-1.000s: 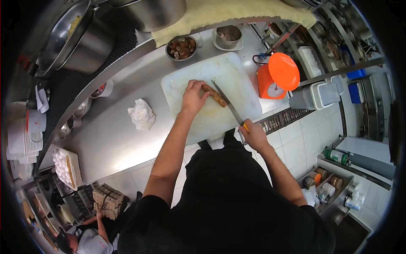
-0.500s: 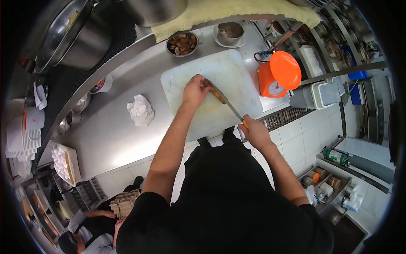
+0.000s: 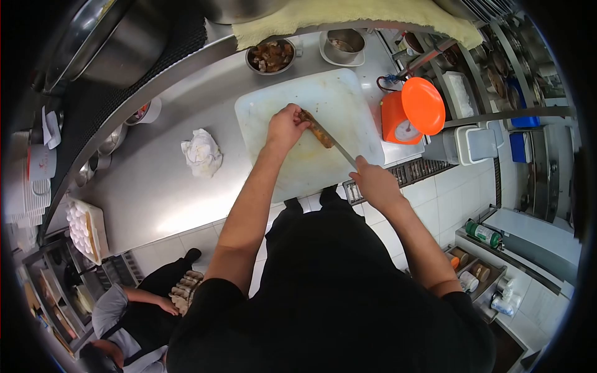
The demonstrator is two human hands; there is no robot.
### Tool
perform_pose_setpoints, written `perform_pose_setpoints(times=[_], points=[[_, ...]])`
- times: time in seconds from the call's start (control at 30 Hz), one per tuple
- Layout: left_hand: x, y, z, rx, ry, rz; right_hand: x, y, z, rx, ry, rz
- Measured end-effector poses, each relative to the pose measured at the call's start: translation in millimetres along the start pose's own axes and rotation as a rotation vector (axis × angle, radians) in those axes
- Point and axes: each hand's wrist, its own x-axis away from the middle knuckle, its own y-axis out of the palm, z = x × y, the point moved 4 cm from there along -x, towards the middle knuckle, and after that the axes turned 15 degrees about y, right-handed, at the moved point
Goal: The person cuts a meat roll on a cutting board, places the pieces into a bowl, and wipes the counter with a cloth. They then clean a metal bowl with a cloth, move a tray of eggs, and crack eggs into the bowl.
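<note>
On the white cutting board (image 3: pixel 267 112) lies a long strip of browned meat (image 3: pixel 322 138). The fingers of my left hand (image 3: pixel 288 127) are closed on its far end, pressing it to the board. My right hand (image 3: pixel 376 185) is wrapped around the handle of a knife (image 3: pixel 345 153). Its blade slants away from me along the right side of the strip, with the tip near my left fingertips. Small dark crumbs dot the board beyond the meat.
Behind the board stand a metal bowl of browned pieces (image 3: pixel 272 57) and a metal pot (image 3: pixel 345 45). An orange scale (image 3: pixel 398 118) is at the right, a crumpled white cloth (image 3: pixel 202 153) at the left. Another person (image 3: pixel 146 304) handles egg cartons (image 3: pixel 185 292) at lower left.
My right hand and the knife have shifted slightly away from me along the meat. My left hand keeps its grip. The view has tilted a little, and the other person shows more at lower left.
</note>
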Motion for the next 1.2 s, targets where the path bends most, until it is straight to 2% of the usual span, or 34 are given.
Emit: perform_pose_setpoints(times=[0.23,0.33,0.43,0.67,0.93,1.2], points=[[-3.7,-2.8,2.8,-0.042,-0.031,-0.073,-39.6,6.7,-24.2,0.005,-0.074,0.057],[-4.1,-2.6,4.1,-0.045,-0.036,-0.066,-15.4,-8.6,-20.3,0.037,0.014,-0.075],[-3.1,-1.4,3.7,-0.037,-0.038,-0.061,6.3,-4.5,-1.1,0.057,0.034,-0.09],[-4.2,-1.3,2.5,-0.023,-0.014,-0.06,-44.8,44.8,-13.6,-0.07,-0.017,0.022],[-3.4,-3.4,7.9,-0.065,0.011,-0.068,-42.3,44.2,-16.7,-0.081,0.049,-0.039],[-7.7,-2.2,4.5,-0.019,-0.009,-0.056,-72.8,61.1,-25.4,-0.153,0.013,0.015]])
